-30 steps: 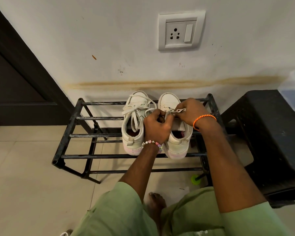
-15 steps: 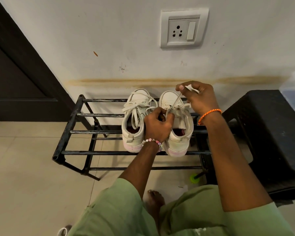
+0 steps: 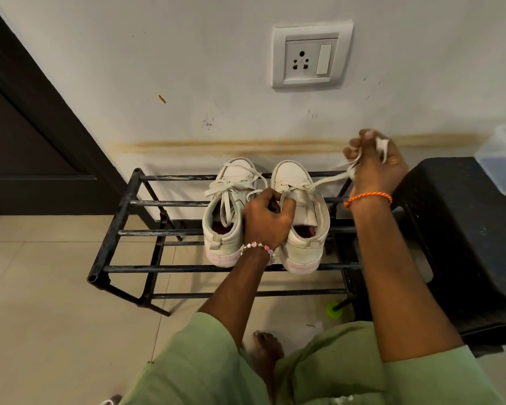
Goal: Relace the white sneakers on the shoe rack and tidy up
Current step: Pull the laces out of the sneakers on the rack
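A: Pulling the lace (image 3: 329,180) through is where we are, by our reading. Our right hand (image 3: 376,163) is clenched on its free end at the right of the frame, near the wall stain, and the lace runs taut from there down to the upper eyelets of the right shoe (image 3: 300,217).

B: And our left hand (image 3: 268,219) grips that shoe's tongue and lace area in the middle of the frame, keeping it from sliding on the rack (image 3: 120,217). Both shoes sit side by side across the bars, toes toward the wall; the left shoe (image 3: 227,211) has its laces lying loose over the opening.

A: So how do we do this well? We should draw along the line of the eyelet, not sideways, or the shoe will twist off the bars.

B: Agreed. We keep the left hand pressing down while the right draws out the slack, then stop before the other end is dragged short. We cannot tell from here how much remains on that side.

A: The lace looks flat, so we should keep it untwisted as it seats.

B: Then the next eyelet, judging by the open collar.
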{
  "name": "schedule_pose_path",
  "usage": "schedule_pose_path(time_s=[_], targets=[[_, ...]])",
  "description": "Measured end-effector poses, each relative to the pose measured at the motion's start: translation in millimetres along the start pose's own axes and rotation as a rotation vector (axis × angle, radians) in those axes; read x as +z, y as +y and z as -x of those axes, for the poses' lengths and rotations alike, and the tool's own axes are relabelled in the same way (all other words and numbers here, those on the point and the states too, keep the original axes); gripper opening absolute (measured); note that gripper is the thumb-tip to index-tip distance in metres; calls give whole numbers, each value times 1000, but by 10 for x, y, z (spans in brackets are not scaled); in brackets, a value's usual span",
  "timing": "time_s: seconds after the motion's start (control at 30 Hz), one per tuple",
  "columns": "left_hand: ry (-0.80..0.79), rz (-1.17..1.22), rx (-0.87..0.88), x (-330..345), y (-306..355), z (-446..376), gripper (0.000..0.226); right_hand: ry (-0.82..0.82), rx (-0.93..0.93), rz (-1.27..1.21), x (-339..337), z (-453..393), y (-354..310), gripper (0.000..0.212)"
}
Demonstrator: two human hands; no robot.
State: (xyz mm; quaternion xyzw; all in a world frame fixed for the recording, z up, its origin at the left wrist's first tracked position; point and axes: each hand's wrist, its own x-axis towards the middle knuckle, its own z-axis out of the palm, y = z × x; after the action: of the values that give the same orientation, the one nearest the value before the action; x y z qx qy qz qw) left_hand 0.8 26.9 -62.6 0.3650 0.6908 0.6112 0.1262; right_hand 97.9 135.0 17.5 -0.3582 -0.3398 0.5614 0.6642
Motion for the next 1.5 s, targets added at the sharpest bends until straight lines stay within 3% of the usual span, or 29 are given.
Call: schedule_pose_path(time_s=[0.07,0.2,0.27,0.37,0.43,0.57,0.77,0.97,1.07,1.13,1.23,1.37,1.4,1.5], targets=[[-13,-6,-34,4,31,-1,22,-34,-5,295,-106,59,132,5],[-79,-27,-130,-7,138,-21,23,-113,89,1063,-242,93,221,54],[-119,-85,-191,-30,223,-54,23,-225,94,1269,-198,108,143,49],[-215,-149,-301,-47,352,-170,16,-507,211,1262,-103,150,94,25],[-248,-188,-330,-45,406,-278,22,-654,244,1364,-71,178,102,21],[-272,-367,-154,12,494,-477,24,-565,180,1351,-77,133,120,18],[-481,-607,-80,227,521,-574,21,-376,369,1227,-149,-29,119,14],[-373,-977,162,372,567,-487,20,-357,434,1201,-142,-56,150,20],[-352,-1017,193,422,568,-446,22,-367,404,1210,-134,-21,119,20],[-329,-906,140,414,536,-448,19,-363,391,1199,-139,3,105,19],[-176,-508,-51,353,448,-431,16,-351,406,1177,-141,12,97,17],[125,188,-642,195,332,-510,12,-353,418,1176,-144,0,97,18],[159,303,-724,158,299,-548,13,-340,426,1163,-148,-7,96,18],[143,334,-729,105,298,-589,7,-341,433,1167,-146,-28,107,21]])
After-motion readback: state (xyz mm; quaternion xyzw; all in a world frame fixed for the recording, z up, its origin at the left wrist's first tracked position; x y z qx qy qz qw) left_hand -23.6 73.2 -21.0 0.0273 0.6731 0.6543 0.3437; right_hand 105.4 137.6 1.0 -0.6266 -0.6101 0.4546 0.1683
